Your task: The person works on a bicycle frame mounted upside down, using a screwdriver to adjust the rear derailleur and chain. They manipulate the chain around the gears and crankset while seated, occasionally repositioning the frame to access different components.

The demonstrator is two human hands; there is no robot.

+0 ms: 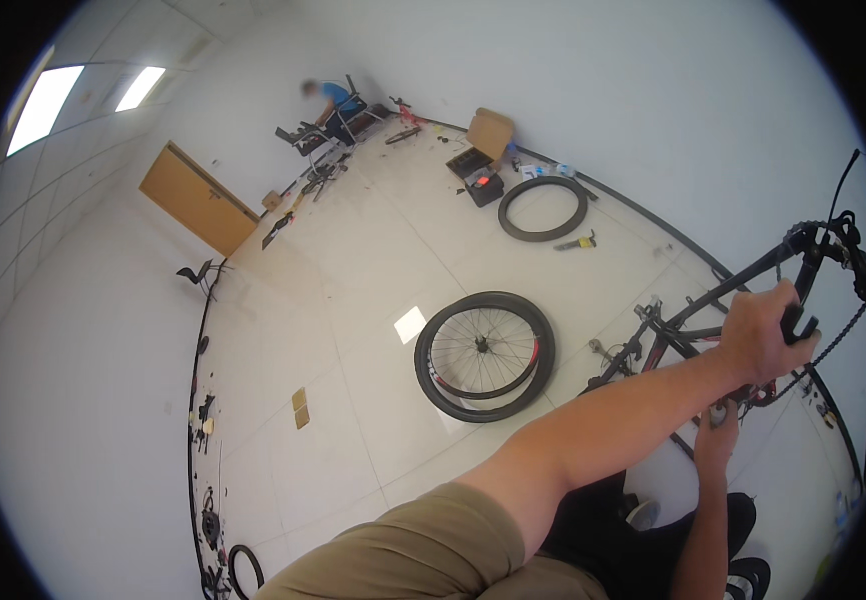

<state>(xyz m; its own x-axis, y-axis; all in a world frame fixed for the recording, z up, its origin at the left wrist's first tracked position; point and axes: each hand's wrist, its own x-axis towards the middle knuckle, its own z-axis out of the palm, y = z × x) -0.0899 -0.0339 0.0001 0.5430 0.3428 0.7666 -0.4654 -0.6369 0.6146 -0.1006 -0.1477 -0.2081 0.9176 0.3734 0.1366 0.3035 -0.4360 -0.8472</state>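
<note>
A dark bicycle frame (688,336) with red marks stands at the right, close to the wall, with no wheels on it. Reaching across from the lower middle, my left hand (761,330) is wrapped round a dark tube of the frame. A chain (838,342) hangs in a loop just beyond this hand. Below it, my right hand (717,440) is closed at the lower part of the frame, against a small greyish round part (719,413). What its fingers hold is mostly hidden.
A spoked wheel with tyre (484,357) lies on the pale tiled floor to the left. Farther off are a loose tyre (543,209), a yellow-and-black tool (579,243) and an open toolbox (482,186). Another person (333,105) sits in the far corner. Small parts line the left wall.
</note>
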